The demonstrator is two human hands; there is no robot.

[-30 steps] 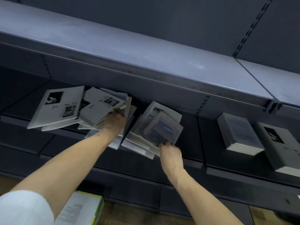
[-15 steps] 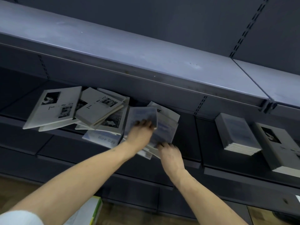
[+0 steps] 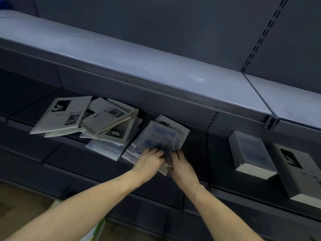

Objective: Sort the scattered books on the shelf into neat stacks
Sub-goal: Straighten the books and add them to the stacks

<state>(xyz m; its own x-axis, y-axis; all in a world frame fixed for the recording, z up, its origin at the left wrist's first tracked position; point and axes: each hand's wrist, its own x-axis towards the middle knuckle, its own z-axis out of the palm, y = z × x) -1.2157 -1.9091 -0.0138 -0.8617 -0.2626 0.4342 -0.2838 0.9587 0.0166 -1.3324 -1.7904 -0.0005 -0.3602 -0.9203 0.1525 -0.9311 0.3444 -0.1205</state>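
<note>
Both hands, left hand (image 3: 150,160) and right hand (image 3: 180,165), grip blue book (image 3: 156,136); scattered books (image 3: 97,119) left; neat stack (image 3: 250,152) right.

Dark blue-grey shelf (image 3: 156,70); pale grey books (image 3: 62,115) printed with black photo squares; blurred blue-white booklet (image 3: 156,134).

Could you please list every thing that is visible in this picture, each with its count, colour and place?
upper shelf: one, grey-blue metal, across the top.
scattered books: several overlapping, count unclear, pale grey covers with dark photos, left part of the lower shelf.
blue-covered books: a few, count unclear, loose pile at the centre under both hands.
neat stack: one, grey-blue covers, lower shelf at right.
grey book pile: one, dark photo on top, far right.
box: one, white with green edge, on the floor, bottom left.
left hand: grips the near edge of the blue-covered books.
right hand: grips the same edge.
</note>
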